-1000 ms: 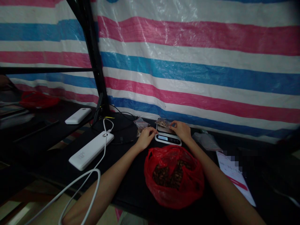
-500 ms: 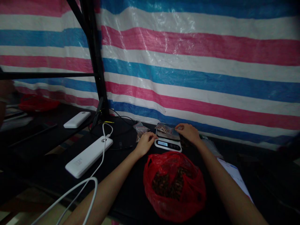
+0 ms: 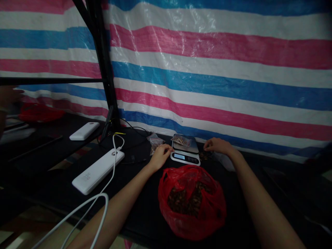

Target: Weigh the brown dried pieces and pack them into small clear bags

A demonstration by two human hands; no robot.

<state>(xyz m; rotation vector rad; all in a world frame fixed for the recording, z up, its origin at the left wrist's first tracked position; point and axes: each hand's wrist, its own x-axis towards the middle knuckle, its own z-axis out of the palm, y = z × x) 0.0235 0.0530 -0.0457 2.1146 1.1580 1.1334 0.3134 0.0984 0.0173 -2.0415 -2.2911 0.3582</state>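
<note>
My left hand [image 3: 160, 156] rests loosely at the left edge of a small white digital scale [image 3: 187, 158], fingertips by its side, holding nothing I can see. On the scale's metal platform lies a clear zip bag [image 3: 181, 140] with brown pieces inside. To the right of the scale, my right hand [image 3: 218, 145] is over some loose brown pieces [image 3: 205, 156], its fingers bent down and together; whatever is between them is too small to make out. Another filled zip bag [image 3: 155, 145] is just behind my left hand. In front of the scale sits a red plastic bag [image 3: 192, 224], open at the top and full of brown pieces.
A white power bank [image 3: 95, 173] with a white cable [image 3: 107, 197] lies at left. Another white power bank [image 3: 84, 131] is beyond it. Clear plastic bags [image 3: 225, 162] lie under my right wrist. Another person's hand [image 3: 10, 97] shows at far left, near a red bag [image 3: 38, 113].
My right hand has moved right, from the zip bag on the scale to the loose pieces beside it. My left hand stays by the scale. The view has shifted slightly.
</note>
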